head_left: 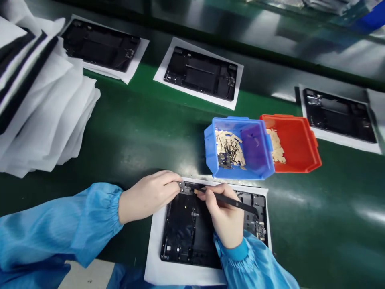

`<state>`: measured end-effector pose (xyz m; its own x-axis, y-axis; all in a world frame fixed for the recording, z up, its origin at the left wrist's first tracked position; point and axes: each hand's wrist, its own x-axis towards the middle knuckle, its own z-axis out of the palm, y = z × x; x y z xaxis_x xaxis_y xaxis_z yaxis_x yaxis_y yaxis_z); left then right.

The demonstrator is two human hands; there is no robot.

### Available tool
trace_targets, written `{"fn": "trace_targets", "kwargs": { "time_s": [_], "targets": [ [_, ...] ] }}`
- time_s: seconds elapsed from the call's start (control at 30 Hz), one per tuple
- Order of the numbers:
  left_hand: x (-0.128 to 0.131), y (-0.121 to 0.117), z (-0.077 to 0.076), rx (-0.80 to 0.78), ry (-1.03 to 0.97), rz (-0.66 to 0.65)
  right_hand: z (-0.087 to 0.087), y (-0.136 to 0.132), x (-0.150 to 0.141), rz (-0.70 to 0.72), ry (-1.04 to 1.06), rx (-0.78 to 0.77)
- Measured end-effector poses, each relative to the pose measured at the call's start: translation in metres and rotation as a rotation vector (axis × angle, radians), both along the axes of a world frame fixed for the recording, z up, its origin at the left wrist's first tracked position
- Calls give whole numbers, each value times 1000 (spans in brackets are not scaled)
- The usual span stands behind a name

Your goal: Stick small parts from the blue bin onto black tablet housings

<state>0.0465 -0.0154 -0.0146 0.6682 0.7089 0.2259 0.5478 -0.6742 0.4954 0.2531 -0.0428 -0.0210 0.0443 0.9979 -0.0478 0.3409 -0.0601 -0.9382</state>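
A black tablet housing (207, 235) lies on a white foam sheet (155, 257) in front of me. My right hand (227, 212) grips black tweezers (236, 203), their tip reaching to the housing's far edge. Close to that tip is a small tan piece (197, 192); whether the tweezers pinch it I cannot tell. At the far left corner of the housing, my left hand (153, 195) rests with its fingers pressed together. Whatever those fingertips hold, if anything, is hidden.
Just beyond the housing stand a blue bin (258, 154) with small dark and cream parts and a red bin (297, 146) with cream pieces. More housings (204, 74) on foam sheets line the back. A tall stack of foam sheets (54, 120) rises at left.
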Motion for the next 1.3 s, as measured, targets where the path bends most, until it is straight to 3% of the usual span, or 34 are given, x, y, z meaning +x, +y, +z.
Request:
{"fn": "trace_targets", "kwargs": {
  "time_s": [0.7, 1.03, 1.3],
  "targets": [
    [0, 0, 3, -77, 1, -10, 3, 1, -2, 28, -32, -65],
    [4, 0, 4, 13, 128, -36, 6, 2, -3, 51, -125, -27],
    [7, -7, 3, 215, 337, -76, 3, -2, 3, 15, -116, -24]
  ]
}}
